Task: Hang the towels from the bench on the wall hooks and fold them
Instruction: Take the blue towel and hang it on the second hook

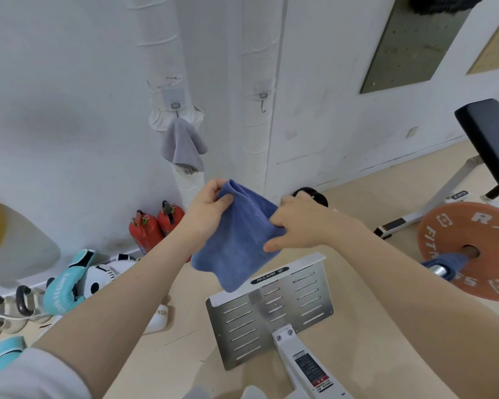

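Bright, even indoor light with a cool bluish cast; shadows are faint and soft. Wide-angle lens bends the frame edges; detail is slightly soft throughout.

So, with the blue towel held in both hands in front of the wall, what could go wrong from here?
1. The free hook is small and thin; the blue towel, bunched between the left hand and right hand, may slip off it.
2. If it falls, it may land on the metal plate or the floor.
3. The reach could brush the grey towel off its hook.
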`<action>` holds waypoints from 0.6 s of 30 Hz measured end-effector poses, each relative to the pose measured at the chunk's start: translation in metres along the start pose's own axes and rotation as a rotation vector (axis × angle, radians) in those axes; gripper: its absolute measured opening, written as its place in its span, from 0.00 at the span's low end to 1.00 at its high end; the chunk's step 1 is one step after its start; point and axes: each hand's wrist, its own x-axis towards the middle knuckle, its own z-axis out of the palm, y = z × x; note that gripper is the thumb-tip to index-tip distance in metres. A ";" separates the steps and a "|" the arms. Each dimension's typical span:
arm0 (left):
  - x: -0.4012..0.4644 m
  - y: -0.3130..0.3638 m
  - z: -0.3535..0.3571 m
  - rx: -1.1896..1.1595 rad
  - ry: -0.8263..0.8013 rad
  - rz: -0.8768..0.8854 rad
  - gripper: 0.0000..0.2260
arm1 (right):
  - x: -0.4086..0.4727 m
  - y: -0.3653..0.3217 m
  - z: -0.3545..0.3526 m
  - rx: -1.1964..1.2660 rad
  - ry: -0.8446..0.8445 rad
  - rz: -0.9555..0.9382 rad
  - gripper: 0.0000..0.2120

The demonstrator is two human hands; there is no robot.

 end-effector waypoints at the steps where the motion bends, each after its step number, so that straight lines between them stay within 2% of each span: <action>1: 0.000 -0.003 -0.001 0.022 0.003 -0.009 0.08 | 0.000 0.002 0.001 -0.132 0.055 -0.022 0.20; 4: -0.002 -0.009 -0.004 0.034 0.021 -0.035 0.06 | -0.001 0.013 0.004 -0.262 0.148 -0.069 0.16; 8: -0.002 -0.014 -0.007 0.018 0.069 -0.068 0.05 | -0.002 0.024 0.011 -0.002 0.319 -0.142 0.19; 10: 0.000 -0.014 -0.010 0.009 0.088 -0.089 0.06 | -0.003 0.023 0.012 0.087 0.353 -0.176 0.16; 12: 0.003 -0.014 -0.012 -0.012 0.109 -0.084 0.07 | -0.003 0.018 0.011 0.077 0.343 -0.209 0.12; 13: 0.004 -0.013 -0.013 -0.022 0.120 -0.071 0.06 | -0.003 0.017 0.011 -0.018 0.400 -0.238 0.10; 14: 0.004 -0.012 -0.014 -0.033 0.130 -0.050 0.06 | -0.003 0.017 0.011 -0.117 0.495 -0.254 0.11; 16: 0.005 -0.009 -0.014 -0.060 0.132 -0.005 0.08 | -0.002 0.019 0.011 -0.160 0.609 -0.215 0.17; 18: 0.004 -0.008 -0.013 -0.089 0.093 0.032 0.12 | -0.001 0.021 0.012 -0.091 0.599 -0.113 0.22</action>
